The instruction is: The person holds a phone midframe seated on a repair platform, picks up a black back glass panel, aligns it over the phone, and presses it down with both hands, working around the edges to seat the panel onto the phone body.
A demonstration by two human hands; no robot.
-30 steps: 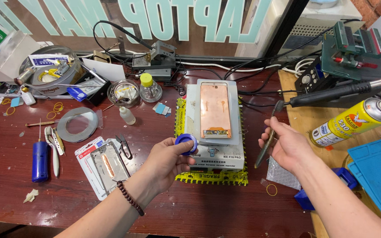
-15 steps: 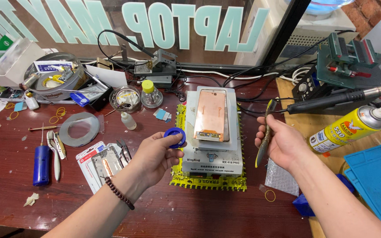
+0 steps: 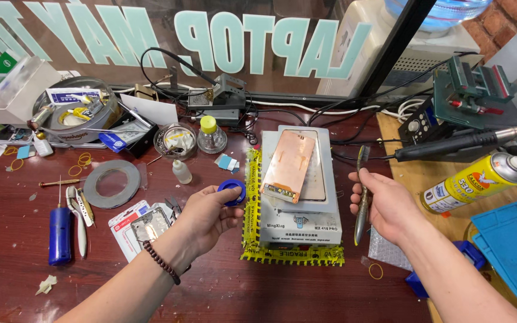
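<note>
on the dark red bench, left hand (image 3: 206,216) pinching a blue spool (image 3: 233,192), right hand (image 3: 384,205) gripping tweezers (image 3: 362,195), yellow spray can (image 3: 473,181) lying right, round dish (image 3: 175,140) of small parts behind

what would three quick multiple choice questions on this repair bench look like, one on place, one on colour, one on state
1. Where does the copper-coloured phone panel lie?
A. on the grey heating plate
B. on the blue mat
C. inside the clear plastic box

2. What colour is the small round spool in the left hand?
A. red
B. blue
C. white

3. How does the right hand hold the tweezers?
A. lying flat on the open palm
B. gripped in closed fingers, standing roughly upright
C. not held, resting on the table

Answers:
1. A, the panel rests, slightly askew, on top of the heating plate in the middle of the bench.
2. B, the spool pinched at the fingertips is plainly blue.
3. B, the fingers wrap the tweezers' middle, with both ends sticking out above and below the fist.
</note>
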